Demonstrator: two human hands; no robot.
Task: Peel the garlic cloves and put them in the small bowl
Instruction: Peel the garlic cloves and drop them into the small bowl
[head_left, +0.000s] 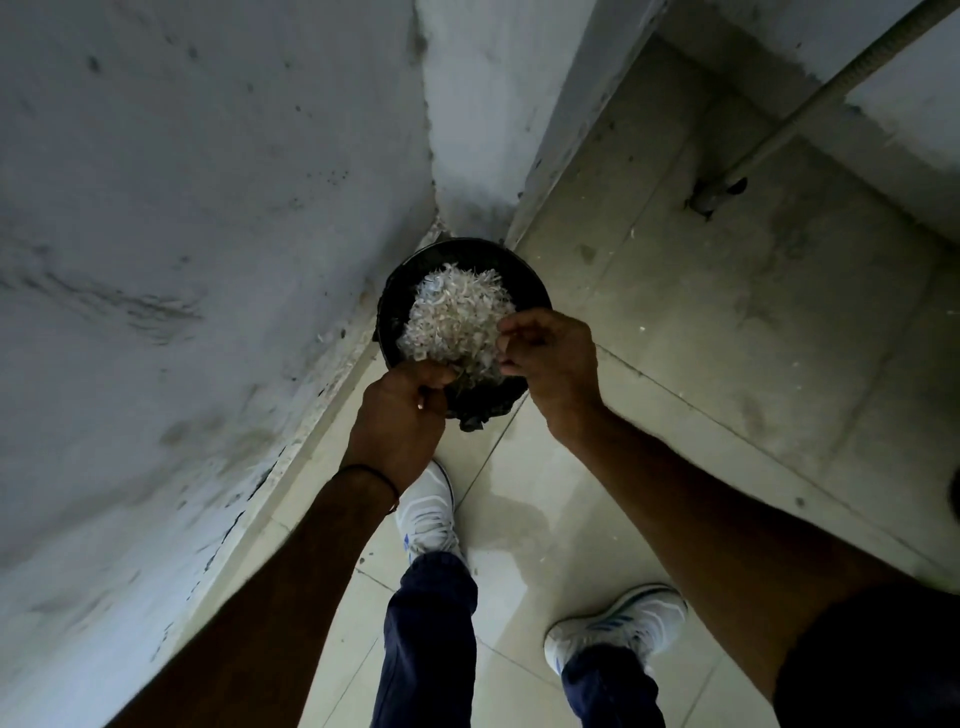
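A heap of pale, papery garlic peels (457, 317) lies over the mouth of a round black bin (400, 291) standing in the corner of the floor. My left hand (400, 421) is at the heap's near edge, fingers curled round a clump of peels and thin stalks. My right hand (553, 358) is at the heap's right edge, with fingers and thumb curled in on the peels. No garlic cloves and no small bowl are in view.
Grey concrete walls (208, 208) meet right behind the bin. The floor is pale tile (701, 322) with scattered peel bits. A pipe (779, 135) runs down to the floor at the right. My two white shoes (428, 514) stand just before the bin.
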